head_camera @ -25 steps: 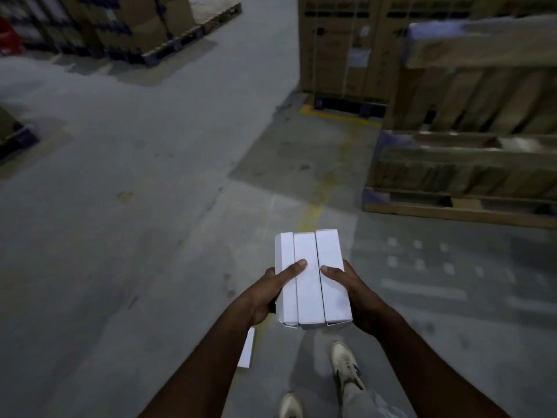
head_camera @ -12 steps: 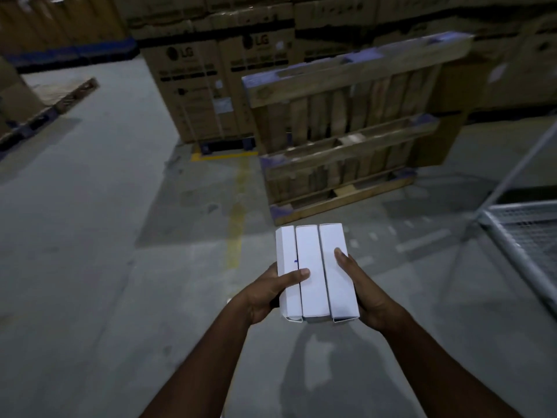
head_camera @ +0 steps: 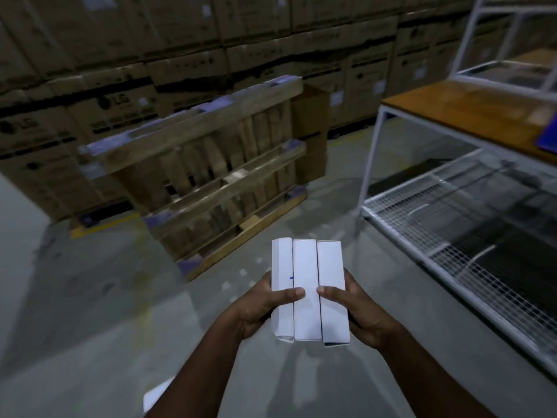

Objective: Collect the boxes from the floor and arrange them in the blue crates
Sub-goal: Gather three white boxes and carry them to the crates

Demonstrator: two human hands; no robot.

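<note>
Head view: three white boxes (head_camera: 310, 289) side by side, long axes pointing away, clasped between left hand (head_camera: 259, 309) and right hand (head_camera: 360, 315). Blue corner (head_camera: 547, 140), possibly a crate, on the table (head_camera: 470, 113) ahead-right; right hand nearer.

Wooden pallet (head_camera: 205, 176) leaning against stacked cardboard cartons (head_camera: 126, 70); white metal rack (head_camera: 422, 224) with orange shelf at right.
</note>
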